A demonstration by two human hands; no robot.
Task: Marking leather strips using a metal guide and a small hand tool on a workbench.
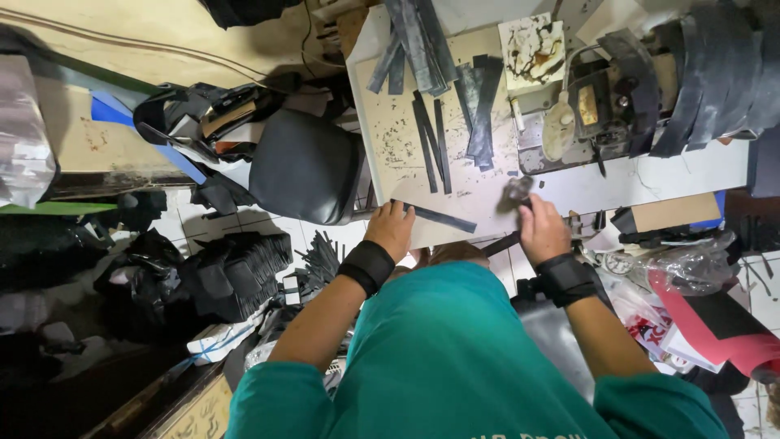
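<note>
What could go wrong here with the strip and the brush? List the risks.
1. The long dark leather strip lies at the white worktable's near edge under the left hand; it could slide off.
2. The blurred brush-like tool in the right hand may smear the table.
3. Loose dark strips nearby could get knocked or smeared.

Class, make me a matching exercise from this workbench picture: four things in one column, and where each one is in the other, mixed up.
Things:
1. left hand
2. right hand
3. black seat cushion
4. glue-stained board

Places:
A. left of the table
B. far side of the table, beside the machine
C. on one end of a dark strip
D. at the near table edge, holding a small blurred tool

Pairs: 1-C, 2-D, 3-A, 4-B
</note>
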